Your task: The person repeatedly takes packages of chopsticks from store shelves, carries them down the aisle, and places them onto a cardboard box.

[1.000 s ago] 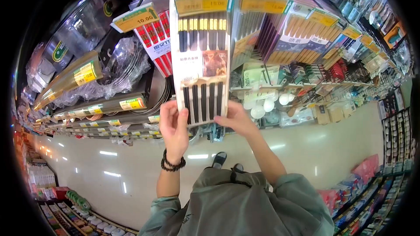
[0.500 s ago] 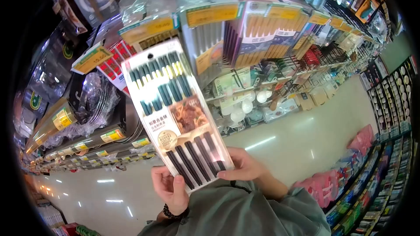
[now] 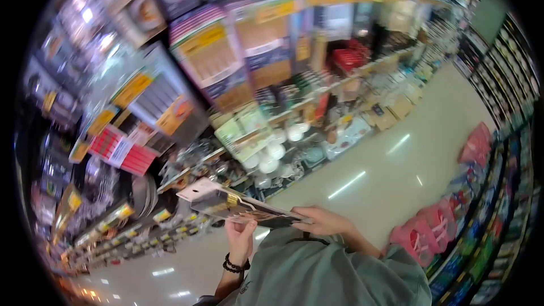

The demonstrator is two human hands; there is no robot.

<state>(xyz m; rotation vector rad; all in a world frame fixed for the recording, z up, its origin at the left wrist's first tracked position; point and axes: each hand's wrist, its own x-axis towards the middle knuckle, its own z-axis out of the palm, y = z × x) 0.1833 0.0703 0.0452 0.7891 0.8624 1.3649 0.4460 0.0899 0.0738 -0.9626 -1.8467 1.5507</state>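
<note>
Above the aisle floor, the chopstick pack has tipped from face-on to nearly edge-on, its lower side gripped by the left hand, its right end by the right hand.

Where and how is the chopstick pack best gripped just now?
Probably by the pale end of the pack, coming from the person's left: that end juts out free, thin enough to pinch across its two faces. The left hand is under its middle, the right hand at the far end.

Single head-worn view, forward and steeply down over both hands.
</note>
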